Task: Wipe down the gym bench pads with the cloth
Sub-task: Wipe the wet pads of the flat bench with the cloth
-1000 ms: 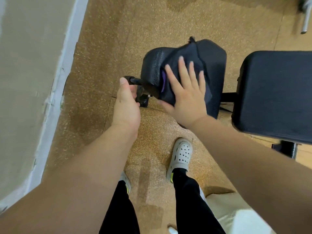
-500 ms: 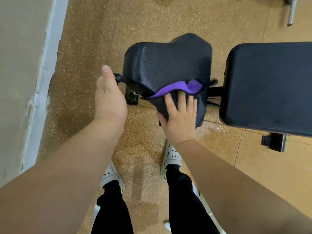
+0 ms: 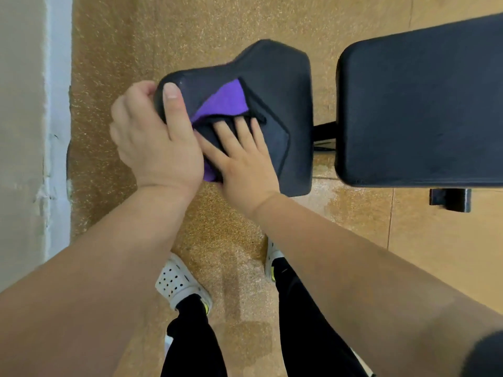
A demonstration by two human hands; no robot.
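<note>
A small black seat pad (image 3: 275, 77) sits in the middle of the view, and a larger black back pad (image 3: 419, 110) lies to its right. A dark cloth with a purple underside (image 3: 226, 103) is spread over the seat pad's near left part. My right hand (image 3: 242, 159) presses flat on the cloth with straight fingers. My left hand (image 3: 152, 134) grips the seat pad's left corner, thumb on top and fingers curled under the edge.
A pale wall with a white skirting (image 3: 57, 131) runs down the left. The floor (image 3: 217, 17) is speckled brown. A black frame bar (image 3: 324, 130) joins the two pads, and a black bracket (image 3: 450, 200) sticks out below the back pad. My feet in white clogs (image 3: 179, 282) stand below.
My left hand has moved right from beside the pad and taken hold of its left corner. My right hand has slid the cloth up and left on the seat pad.
</note>
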